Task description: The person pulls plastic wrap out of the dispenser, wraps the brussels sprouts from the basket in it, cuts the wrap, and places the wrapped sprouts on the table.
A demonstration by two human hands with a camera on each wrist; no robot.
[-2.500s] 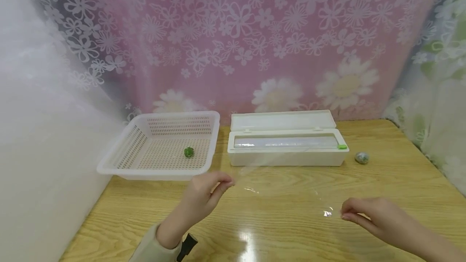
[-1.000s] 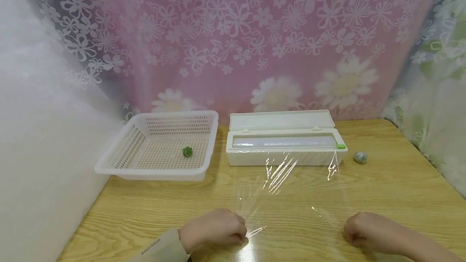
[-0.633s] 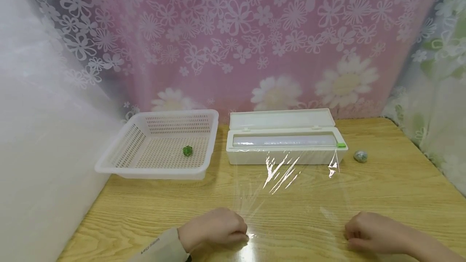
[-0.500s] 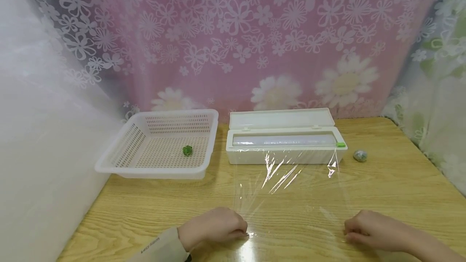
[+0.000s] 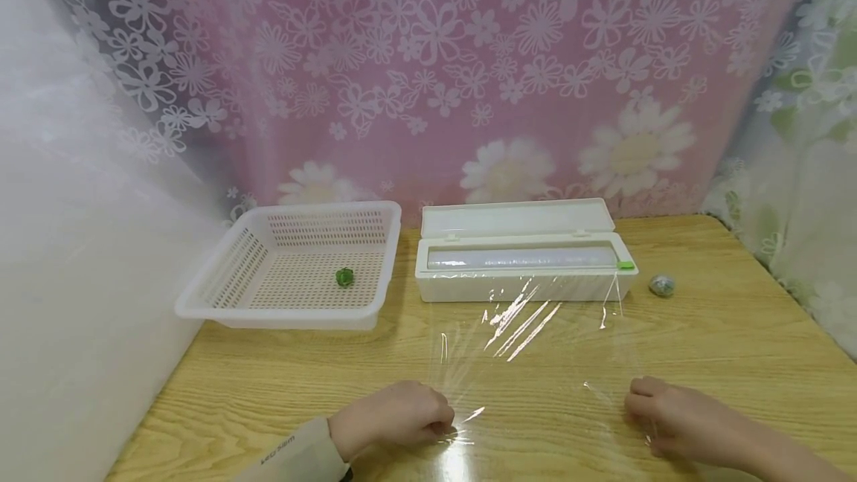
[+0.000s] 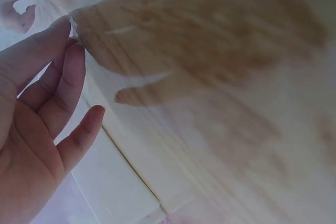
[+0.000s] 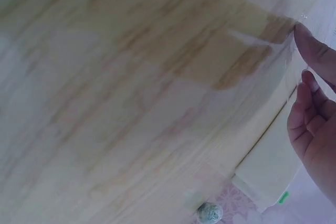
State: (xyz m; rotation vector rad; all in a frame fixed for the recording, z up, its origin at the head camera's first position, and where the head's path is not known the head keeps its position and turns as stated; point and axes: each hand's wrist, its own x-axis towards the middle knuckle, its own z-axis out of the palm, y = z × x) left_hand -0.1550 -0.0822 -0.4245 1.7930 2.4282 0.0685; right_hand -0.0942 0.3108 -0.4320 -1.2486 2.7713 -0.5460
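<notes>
Head cam: L hand (image 5: 396,415) & R hand (image 5: 689,420) reach in from opp sides over near part of table (image 5: 770,348), well apart. L pinches one corner of clear film (image 5: 529,363) at fingertips; R's thumb touches other corner, fingers loosely bent w/ gap to thumb. Film stretches betw them & back to white box (image 5: 518,219), lid up, roll (image 5: 522,258) inside, basket (image 5: 274,315) to its left

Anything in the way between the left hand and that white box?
Nothing solid shows between the left hand and the white box; only the clear film spans the gap. The basket stands to one side.
</notes>
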